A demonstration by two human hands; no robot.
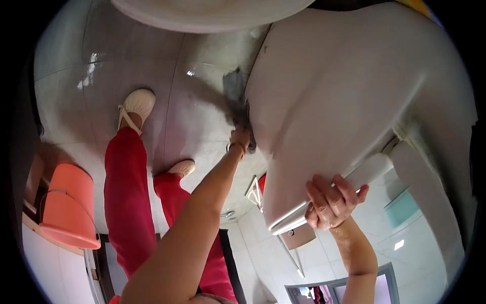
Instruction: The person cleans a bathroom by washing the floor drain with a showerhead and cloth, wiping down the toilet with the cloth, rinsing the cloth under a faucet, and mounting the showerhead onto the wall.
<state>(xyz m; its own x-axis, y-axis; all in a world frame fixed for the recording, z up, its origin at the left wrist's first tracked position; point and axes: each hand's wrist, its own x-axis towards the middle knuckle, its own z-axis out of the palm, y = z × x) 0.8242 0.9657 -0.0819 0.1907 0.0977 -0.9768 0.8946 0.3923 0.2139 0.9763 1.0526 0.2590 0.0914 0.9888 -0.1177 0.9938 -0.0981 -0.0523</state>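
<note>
A white toilet [324, 86] fills the right half of the head view, its rim toward the bottom of the picture. My left hand [240, 137] reaches down to the floor beside the toilet's base, closed on a grey, wet-looking cloth [234, 88] that lies along the base. Part of the cloth is hidden by the fingers. Higher up on the toilet, my right hand [334, 201] has its fingers bent around the rim [288, 219]. That hand and wrist look wet.
Wet pale floor tiles [202, 76] surround my shoes [139, 104]. An orange bucket [68, 202] stands at left. A white rounded edge [212, 23] juts in at the top. A floor drain [228, 214] and a mint-green box [401, 207] show behind.
</note>
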